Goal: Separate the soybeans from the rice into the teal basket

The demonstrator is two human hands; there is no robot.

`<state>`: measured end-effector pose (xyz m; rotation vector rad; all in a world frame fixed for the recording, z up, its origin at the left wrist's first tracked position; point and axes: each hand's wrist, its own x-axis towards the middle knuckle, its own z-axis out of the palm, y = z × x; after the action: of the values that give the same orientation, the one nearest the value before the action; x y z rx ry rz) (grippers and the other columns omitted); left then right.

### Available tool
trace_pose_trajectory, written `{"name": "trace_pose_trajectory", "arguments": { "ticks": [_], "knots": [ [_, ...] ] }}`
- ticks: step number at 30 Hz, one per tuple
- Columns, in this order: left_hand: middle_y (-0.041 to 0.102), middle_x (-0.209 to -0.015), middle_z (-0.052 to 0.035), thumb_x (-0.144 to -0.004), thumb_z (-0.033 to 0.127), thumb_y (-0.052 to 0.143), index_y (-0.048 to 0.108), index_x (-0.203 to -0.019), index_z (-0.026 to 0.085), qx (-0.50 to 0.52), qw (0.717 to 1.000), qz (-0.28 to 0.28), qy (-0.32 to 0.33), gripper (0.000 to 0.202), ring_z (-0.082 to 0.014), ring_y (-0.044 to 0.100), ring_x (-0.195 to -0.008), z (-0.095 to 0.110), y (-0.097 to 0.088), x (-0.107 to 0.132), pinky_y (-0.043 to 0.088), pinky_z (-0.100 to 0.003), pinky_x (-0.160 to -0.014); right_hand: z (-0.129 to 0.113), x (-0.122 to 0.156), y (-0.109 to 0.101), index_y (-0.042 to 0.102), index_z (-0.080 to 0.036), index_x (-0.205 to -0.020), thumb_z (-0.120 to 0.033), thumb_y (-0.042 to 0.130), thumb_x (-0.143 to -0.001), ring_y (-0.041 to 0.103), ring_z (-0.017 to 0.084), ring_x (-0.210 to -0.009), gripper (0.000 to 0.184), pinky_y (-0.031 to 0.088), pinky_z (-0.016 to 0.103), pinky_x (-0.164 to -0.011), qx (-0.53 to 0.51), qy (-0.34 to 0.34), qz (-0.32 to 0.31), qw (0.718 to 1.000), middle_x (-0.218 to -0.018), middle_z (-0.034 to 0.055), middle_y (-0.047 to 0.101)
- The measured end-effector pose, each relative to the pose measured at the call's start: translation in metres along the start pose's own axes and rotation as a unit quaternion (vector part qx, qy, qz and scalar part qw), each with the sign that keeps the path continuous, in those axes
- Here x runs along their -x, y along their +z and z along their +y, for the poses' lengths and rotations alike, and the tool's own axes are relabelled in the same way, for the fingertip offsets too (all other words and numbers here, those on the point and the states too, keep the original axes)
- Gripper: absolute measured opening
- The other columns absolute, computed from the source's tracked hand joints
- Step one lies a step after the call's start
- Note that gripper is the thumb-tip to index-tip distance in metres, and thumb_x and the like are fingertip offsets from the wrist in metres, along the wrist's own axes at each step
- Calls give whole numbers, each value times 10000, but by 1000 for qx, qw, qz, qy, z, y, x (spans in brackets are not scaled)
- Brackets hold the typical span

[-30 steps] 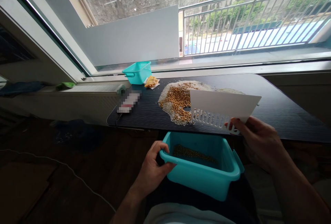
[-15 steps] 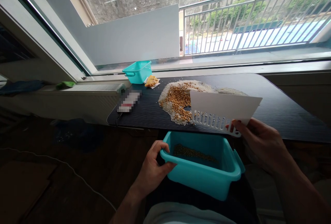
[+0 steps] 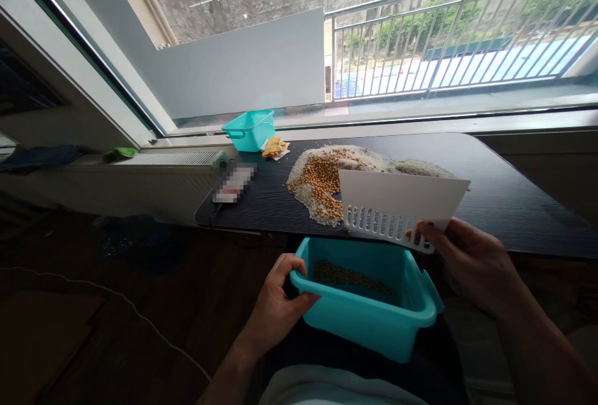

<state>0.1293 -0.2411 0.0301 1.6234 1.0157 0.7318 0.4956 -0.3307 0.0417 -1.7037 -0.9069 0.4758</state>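
My left hand (image 3: 275, 305) grips the left rim of a teal plastic tub (image 3: 369, 321) held just below the front edge of the black table (image 3: 514, 199); a thin layer of brownish beans lies in its bottom. My right hand (image 3: 467, 262) pinches the lower right corner of a white slotted plastic scraper (image 3: 397, 205), which stands on edge on the table near its front edge. Left of the scraper spreads a pile of yellow beans mixed with white rice (image 3: 322, 184).
A second, smaller teal tub (image 3: 249, 129) stands at the table's back left, with a yellow wrapper (image 3: 274, 146) beside it. A blurred flat object (image 3: 233, 184) lies at the table's left. A window with a balcony railing runs behind; dark floor and a white cable lie left.
The scraper has shifted slightly left and toward the table's front edge, and my right hand moved with it. My left hand and the tub stay in place.
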Motion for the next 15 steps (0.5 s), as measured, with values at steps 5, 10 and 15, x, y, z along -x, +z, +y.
{"name": "trace_pose_trajectory", "arguments": {
  "ticks": [5,10,15],
  "knots": [
    [672,-982,16,-854,444,967,716,-925,282,0,1000,0,3,306,-252,635,-931,3,0,0,606,-370,-966,-9,5,-1,1030,-326,-1018,-1010,1008,-717,970,435,-971,748,831,585,-966,-16,8,-2,1000,-1043,105,1015],
    [675,-985,13,-842,441,965,721,-912,276,2,1000,2,2,303,-251,632,-930,4,1,0,595,-363,-946,-14,10,-5,966,-319,-832,-981,996,-746,954,414,-895,668,817,506,-846,2,-2,-55,998,-914,100,980],
    [694,-988,11,-856,438,988,727,-926,275,3,1000,1,11,316,-254,653,-933,3,0,0,608,-360,-938,8,9,-13,1015,-324,-986,-936,995,-800,962,413,-922,640,830,531,-912,9,4,9,1000,-969,92,997]
  ]
}}
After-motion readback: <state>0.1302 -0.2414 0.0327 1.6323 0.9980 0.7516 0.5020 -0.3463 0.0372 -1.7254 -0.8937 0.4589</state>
